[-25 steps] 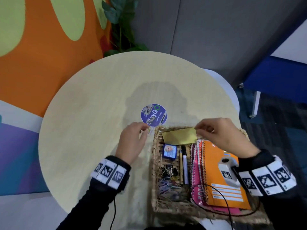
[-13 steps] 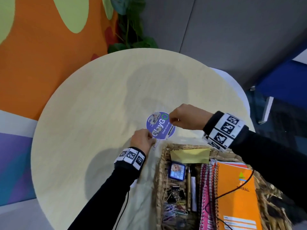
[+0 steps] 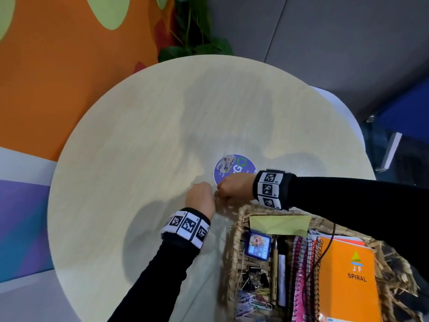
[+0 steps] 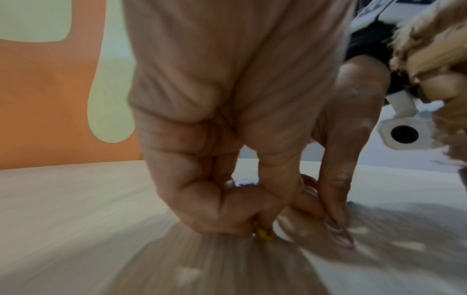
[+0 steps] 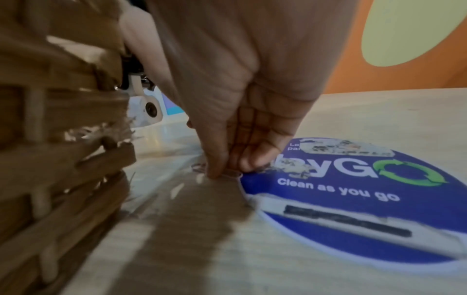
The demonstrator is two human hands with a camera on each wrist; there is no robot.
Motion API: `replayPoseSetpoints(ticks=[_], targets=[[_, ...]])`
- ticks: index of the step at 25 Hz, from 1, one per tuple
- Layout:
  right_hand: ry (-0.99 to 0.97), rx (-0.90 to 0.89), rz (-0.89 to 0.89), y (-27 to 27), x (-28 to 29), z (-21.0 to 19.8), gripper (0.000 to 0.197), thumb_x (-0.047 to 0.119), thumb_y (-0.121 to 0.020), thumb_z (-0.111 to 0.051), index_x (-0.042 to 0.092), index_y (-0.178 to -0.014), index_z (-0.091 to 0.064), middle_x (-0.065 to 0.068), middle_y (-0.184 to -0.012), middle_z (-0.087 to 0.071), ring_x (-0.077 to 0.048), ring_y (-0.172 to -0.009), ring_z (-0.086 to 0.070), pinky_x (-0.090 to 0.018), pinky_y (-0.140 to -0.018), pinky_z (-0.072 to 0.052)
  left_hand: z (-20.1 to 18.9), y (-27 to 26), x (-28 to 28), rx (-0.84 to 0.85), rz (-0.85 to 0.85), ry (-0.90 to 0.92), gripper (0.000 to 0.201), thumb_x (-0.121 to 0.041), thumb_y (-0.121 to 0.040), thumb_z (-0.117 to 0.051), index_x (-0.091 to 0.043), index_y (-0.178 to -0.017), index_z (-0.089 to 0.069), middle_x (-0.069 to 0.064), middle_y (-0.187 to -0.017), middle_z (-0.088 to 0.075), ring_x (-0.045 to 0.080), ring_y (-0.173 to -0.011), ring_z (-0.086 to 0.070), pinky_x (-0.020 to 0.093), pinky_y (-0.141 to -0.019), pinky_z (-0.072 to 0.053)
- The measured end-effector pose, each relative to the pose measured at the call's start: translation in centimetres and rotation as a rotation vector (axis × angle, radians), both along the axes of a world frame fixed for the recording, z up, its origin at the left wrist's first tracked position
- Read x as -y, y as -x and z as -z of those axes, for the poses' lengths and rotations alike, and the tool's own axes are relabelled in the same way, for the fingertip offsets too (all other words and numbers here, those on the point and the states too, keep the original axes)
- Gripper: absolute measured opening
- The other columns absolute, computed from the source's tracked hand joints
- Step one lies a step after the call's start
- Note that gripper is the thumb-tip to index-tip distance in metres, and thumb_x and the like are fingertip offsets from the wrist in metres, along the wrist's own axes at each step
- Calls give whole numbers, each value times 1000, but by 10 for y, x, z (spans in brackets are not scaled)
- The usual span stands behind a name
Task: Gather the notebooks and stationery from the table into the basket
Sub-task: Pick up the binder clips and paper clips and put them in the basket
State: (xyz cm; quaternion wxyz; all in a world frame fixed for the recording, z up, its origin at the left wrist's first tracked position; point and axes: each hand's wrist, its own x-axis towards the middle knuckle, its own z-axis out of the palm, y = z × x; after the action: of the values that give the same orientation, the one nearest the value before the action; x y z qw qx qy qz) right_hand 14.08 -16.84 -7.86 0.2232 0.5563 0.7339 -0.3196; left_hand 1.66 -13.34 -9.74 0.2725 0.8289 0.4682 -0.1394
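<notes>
Hands meet on the tabletop [image 3: 130, 140] just beyond the far-left corner of the basket [image 3: 234, 240], almost touching each other. We see the left hand [image 3: 200, 197] curled tight, fingertips pinching a small yellow clip [image 4: 265, 235] against the wood. The right hand [image 3: 234, 185] has fingers bent down, thumb and fingertips closing on a thin clear paper clip [image 5: 228, 175] lying at the edge of the round blue sticker [image 5: 353, 199]; we cannot tell whether that clip is lifted. The sticker sits just past the basket, partly under the right hand. Inside the basket: yellow sticky pad [image 3: 279, 225] at the far wall, orange spiral notebook [image 3: 346, 282] and pink notebook [image 3: 299, 275] to the right, pens [image 3: 278, 270], binder clips [image 3: 254, 278] and loose coloured paper clips [image 3: 253, 303] near the left wall.
</notes>
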Motion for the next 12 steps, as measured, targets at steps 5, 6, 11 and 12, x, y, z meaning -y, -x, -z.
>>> replayPoseSetpoints(ticks=[5, 6, 11, 12], targets=[[35, 75, -19, 5, 3, -4, 24, 16, -88, -56, 6, -108, -66, -12, -99, -69, -31, -91, -64, -39, -83, -54, 0, 0, 9, -48, 65, -20, 22, -3, -92, -43, 1, -94, -64, 19, -102, -68, 35, -94, -65, 37, -74, -51], [51, 97, -22, 6, 3, -8, 20, 14, -89, -54, 2, -100, -66, -11, -87, -67, -29, -82, -62, -35, -76, -52, 0, 1, 12, -45, 70, -21, 21, -2, -92, -44, 1, -93, -64, 18, -101, -68, 35, -93, -65, 37, -71, -50], [-132, 130, 118, -5, 11, -77, 30, 13, -86, -53, 15, -57, -45, -3, -55, -41, -23, -66, -43, -25, -49, -27, -12, 17, 11, 98, 3, 18, 17, -10, -88, -52, 0, -97, -62, 21, -102, -67, 40, -95, -63, 38, -74, -50], [-171, 97, 182, -4, 24, -99, 23, 13, -85, -55, 15, -62, -50, -4, -61, -46, -24, -67, -42, -26, -51, -26, -17, 23, 11, 173, -21, 32, 16, -13, -87, -55, -1, -96, -62, 20, -99, -68, 38, -94, -64, 35, -73, -47]])
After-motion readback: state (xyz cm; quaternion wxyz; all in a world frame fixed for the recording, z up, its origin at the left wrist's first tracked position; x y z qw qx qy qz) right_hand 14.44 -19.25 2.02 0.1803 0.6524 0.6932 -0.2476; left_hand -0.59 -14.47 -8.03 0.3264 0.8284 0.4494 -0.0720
